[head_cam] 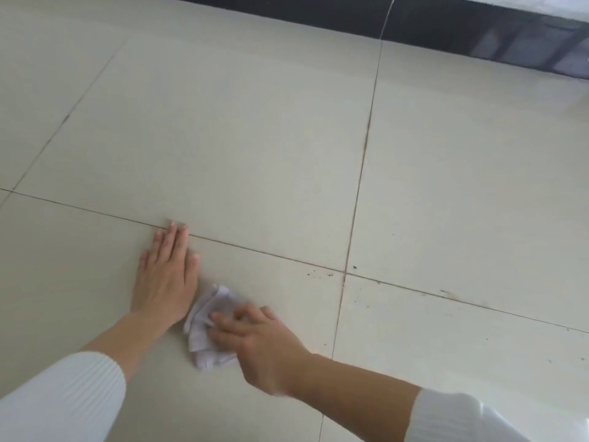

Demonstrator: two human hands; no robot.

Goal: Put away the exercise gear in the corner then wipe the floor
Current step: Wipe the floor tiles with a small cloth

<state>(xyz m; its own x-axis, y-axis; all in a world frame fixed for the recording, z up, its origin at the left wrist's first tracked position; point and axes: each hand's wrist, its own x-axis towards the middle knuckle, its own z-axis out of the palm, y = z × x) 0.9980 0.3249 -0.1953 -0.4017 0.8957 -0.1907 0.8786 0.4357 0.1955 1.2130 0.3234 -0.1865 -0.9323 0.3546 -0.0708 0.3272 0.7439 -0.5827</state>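
Since no gear shows, stowing seems done: right hand [255, 339] grip holds cloth [207, 317] on near floor [255, 138], left hand [167, 275] flat beside it, specks [328, 275] rightward not yet wiped.

Left sleeve [63, 397] white ribbed knit; right sleeve [455, 416] white.

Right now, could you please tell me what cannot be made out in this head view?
Right hand: motion blur hides its grip on the cloth, pinching or only pressing.
Cloth: part of it lies under that hand.
Specks by the grout crossing: too small to identify.
Exercise gear: none in frame, so put away or not is unknowable.
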